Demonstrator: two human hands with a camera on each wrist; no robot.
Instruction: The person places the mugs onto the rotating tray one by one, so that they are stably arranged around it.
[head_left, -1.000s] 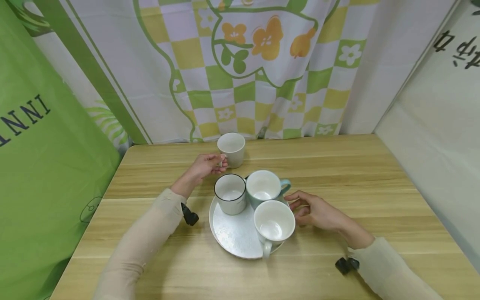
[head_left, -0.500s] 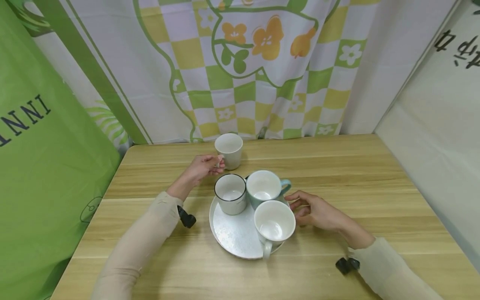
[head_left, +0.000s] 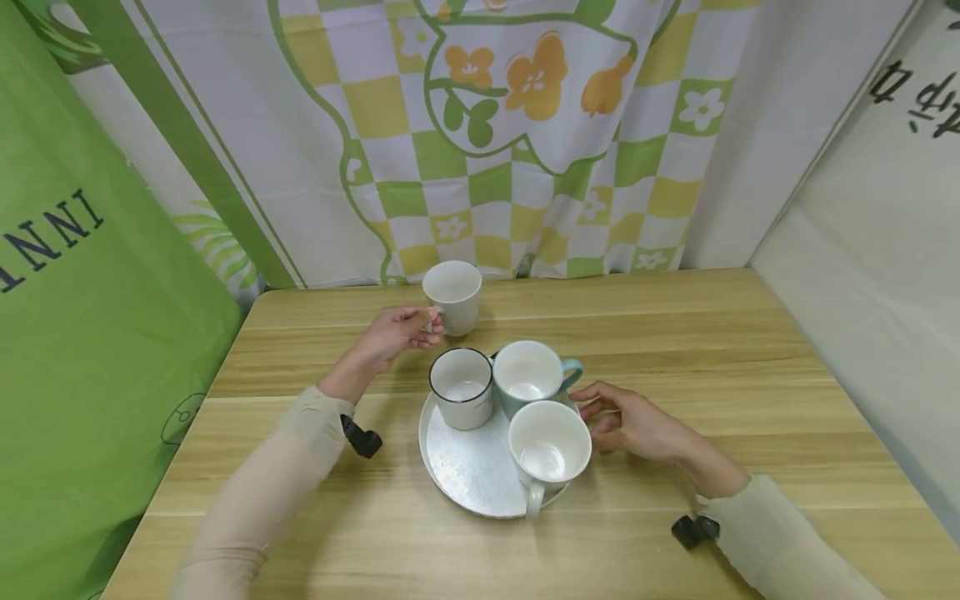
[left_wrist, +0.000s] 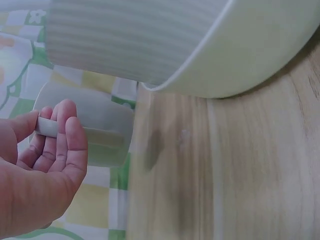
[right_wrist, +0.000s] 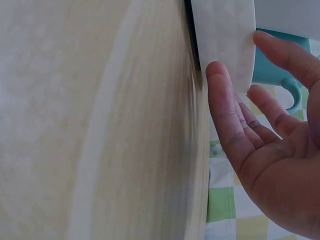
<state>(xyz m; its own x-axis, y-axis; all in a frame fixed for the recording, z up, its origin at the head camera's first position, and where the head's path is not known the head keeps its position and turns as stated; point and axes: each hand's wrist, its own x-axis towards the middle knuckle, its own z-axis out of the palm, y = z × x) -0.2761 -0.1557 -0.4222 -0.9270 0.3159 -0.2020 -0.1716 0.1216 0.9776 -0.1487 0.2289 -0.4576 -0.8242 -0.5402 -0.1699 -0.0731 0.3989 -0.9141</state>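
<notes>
At the back of the table my left hand pinches the handle of a white mug, thumb on one side and fingers curled on the other. In the left wrist view this mug is close over the tabletop, with a shadow beside it. A round white tray bears a black-rimmed white mug, a light-blue mug with its handle to the right, and a white mug with its handle toward me. My right hand touches the tray's right side with loosely extended fingers.
The wooden table reaches back to a checked curtain. A green cloth hangs along the left side and a pale cloth along the right. Black wrist devices sit at both sleeves.
My left hand has shifted left with the white mug, which first came slightly nearer, then rose a little in the head view. My right hand and the tray have stayed in place.
</notes>
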